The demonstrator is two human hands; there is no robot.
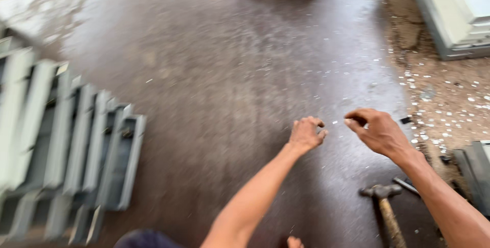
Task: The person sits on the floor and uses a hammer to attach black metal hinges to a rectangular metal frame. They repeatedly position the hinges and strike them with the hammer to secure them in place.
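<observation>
Both hands are held empty over the dark board [204, 74], left hand [305, 134] loosely curled, right hand [377, 130] half-open with fingertips pinched, nearest a wood-handled hammer [386, 207] at 5 o'clock, judged head-heavy, rigid, best gripped mid-handle, grey metal frames [66, 141] stacked at 9 o'clock.
</observation>
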